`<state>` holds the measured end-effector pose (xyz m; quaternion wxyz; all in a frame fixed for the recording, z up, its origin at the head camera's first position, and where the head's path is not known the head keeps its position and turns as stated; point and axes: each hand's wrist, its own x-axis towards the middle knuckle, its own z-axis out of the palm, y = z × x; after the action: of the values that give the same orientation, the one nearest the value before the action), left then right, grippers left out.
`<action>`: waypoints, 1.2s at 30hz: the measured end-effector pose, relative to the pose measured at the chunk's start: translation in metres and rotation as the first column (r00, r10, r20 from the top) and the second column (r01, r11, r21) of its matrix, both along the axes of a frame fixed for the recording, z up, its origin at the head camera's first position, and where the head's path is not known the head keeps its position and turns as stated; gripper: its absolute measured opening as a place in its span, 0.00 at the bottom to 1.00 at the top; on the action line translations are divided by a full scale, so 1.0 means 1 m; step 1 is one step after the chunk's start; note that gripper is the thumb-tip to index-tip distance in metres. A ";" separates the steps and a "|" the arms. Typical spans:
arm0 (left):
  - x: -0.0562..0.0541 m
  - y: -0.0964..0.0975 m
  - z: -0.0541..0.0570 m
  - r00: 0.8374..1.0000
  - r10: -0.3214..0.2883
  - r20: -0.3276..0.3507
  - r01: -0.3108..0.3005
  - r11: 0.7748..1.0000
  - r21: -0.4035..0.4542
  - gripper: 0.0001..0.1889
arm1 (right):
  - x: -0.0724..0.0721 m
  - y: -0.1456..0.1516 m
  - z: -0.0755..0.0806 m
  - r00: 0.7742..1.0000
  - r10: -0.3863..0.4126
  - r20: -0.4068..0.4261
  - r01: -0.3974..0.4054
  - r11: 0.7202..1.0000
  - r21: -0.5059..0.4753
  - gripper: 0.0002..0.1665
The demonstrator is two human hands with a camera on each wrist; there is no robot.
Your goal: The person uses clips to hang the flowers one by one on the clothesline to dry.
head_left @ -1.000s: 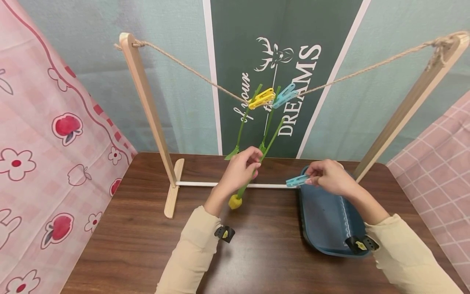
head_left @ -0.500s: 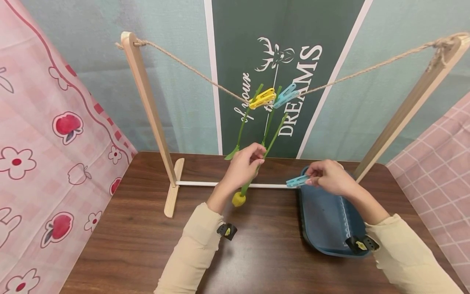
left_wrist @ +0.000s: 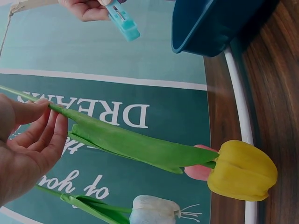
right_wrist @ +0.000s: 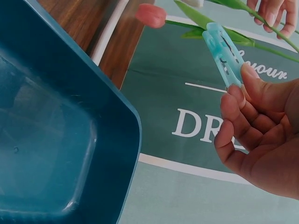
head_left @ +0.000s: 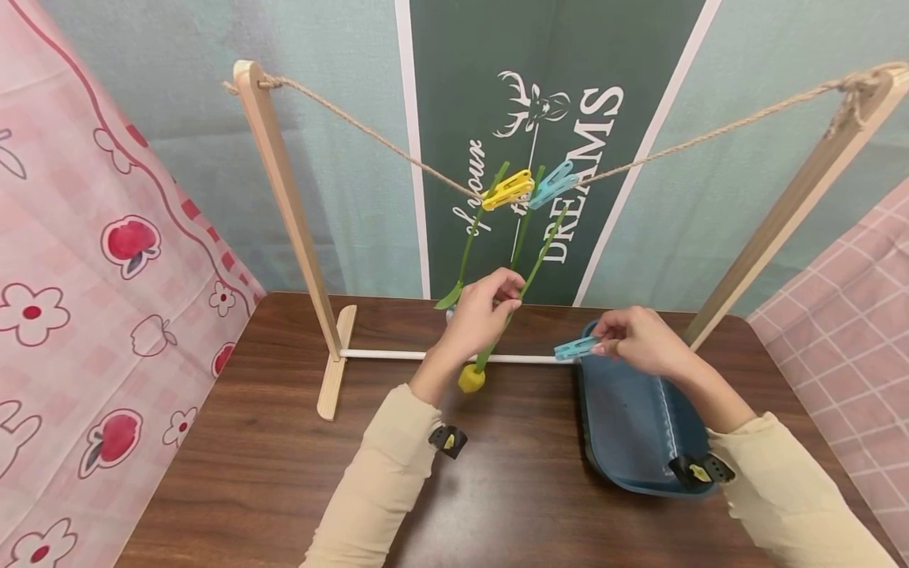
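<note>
My left hand (head_left: 486, 312) pinches the green stem of a yellow tulip (left_wrist: 242, 170), its bloom hanging down and its stem end pointing up toward the rope (head_left: 376, 136). A blue clothespin (head_left: 575, 348) is held by its end between the thumb and fingers of my right hand (head_left: 639, 339), above the bin's far edge. On the rope, a yellow clothespin (head_left: 507, 189) and another blue clothespin (head_left: 553, 184) clip two stems. In the left wrist view, a white tulip (left_wrist: 152, 210) hangs beside the yellow one; a pink tulip (right_wrist: 150, 16) shows in the right wrist view.
Two wooden posts (head_left: 284, 197) carry the sagging rope, joined low down by a white rod (head_left: 383, 355). A dark blue bin (head_left: 632, 426) stands on the brown table (head_left: 511, 505) at the right. Behind hangs a green cloth (head_left: 454, 47) with lettering.
My left hand has moved up and a little to the right with the yellow tulip, bringing its stem end closer to the rope's height. The right hand stays nearly still.
</note>
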<state>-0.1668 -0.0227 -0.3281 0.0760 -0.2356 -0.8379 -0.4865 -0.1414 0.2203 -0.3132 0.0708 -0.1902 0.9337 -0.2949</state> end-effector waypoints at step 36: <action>-0.018 0.022 0.028 1.000 0.006 -0.009 -0.006 1.000 0.013 0.10 | -0.001 0.005 0.004 1.000 0.002 -0.010 -0.002 1.000 0.009 0.02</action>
<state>-0.1843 -0.0007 -0.3000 0.0828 -0.2348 -0.8350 -0.4907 -0.1421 0.2253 -0.3095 0.0676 -0.1923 0.9352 -0.2896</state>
